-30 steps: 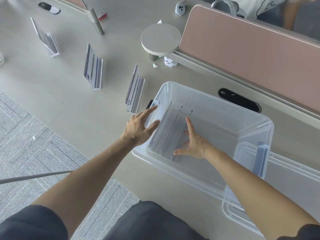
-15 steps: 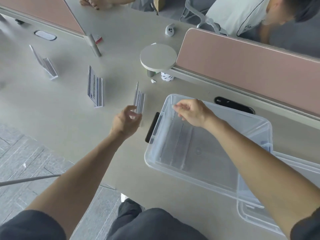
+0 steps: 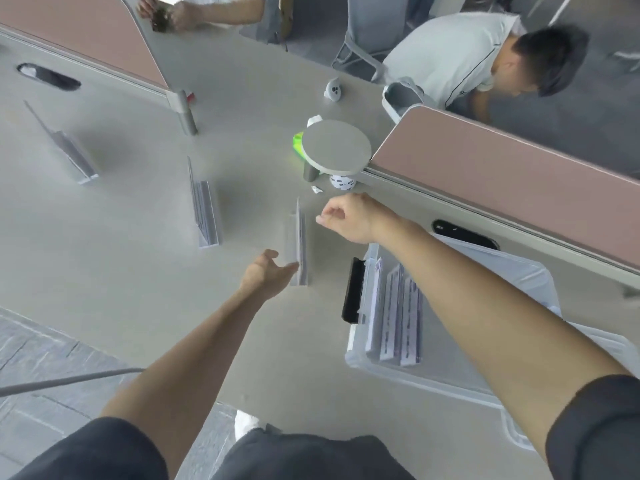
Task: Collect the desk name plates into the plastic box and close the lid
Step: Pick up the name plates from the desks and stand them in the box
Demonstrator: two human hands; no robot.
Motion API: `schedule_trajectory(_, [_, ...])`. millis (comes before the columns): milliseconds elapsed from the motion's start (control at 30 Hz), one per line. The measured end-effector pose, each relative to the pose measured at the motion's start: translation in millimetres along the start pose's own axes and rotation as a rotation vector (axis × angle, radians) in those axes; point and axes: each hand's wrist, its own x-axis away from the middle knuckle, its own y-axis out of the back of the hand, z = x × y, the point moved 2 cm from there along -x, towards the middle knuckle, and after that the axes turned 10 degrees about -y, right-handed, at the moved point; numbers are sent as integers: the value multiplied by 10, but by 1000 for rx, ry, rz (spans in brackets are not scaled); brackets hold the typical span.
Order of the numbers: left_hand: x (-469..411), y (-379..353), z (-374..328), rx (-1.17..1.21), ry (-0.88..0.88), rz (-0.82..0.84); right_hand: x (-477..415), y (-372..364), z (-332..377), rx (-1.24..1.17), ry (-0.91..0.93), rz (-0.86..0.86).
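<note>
Three clear name plates stand on the grey desk: the nearest name plate (image 3: 298, 242), a middle name plate (image 3: 205, 212) and a far name plate (image 3: 69, 147) at the left. My left hand (image 3: 268, 273) is open, its fingertips at the near end of the nearest plate. My right hand (image 3: 348, 216) hovers loosely curled just right of that plate's far end, holding nothing. The clear plastic box (image 3: 460, 379) stands to the right with three name plates (image 3: 394, 317) upright inside at its left end. My right forearm crosses over the box.
A round grey stand (image 3: 336, 147) with a green item beside it and a small white cup below sits behind the plates. Pink dividers (image 3: 512, 174) run along the back. The lid (image 3: 516, 434) lies under the box's right side. People sit beyond the dividers.
My right hand left the box and moved left toward the nearest plate. My left hand reached further to that plate's near end. The camera view shifted up and left.
</note>
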Motion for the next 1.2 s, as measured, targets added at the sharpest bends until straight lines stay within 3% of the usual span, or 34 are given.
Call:
schedule_trajectory(133, [-75,-136,45,-2,-9,34,-450,-161,115,81,5,51])
schedule_trajectory(400, [-145,-248,4,-229,-44,37,-1378,-558,172,189,-15,156])
schedule_trajectory(633, [-292,-189,-61,-207,13,-67,-1639,-782,-48,-84,-147,222])
schedule_trajectory(900, [-298,-120,-16,-235,-29,-68,-1497,-788,-153,-479,-345,340])
schedule_trajectory(1200, [36,470,-284,-142,-167,-234,-1109,-346,358,-489,-162,218])
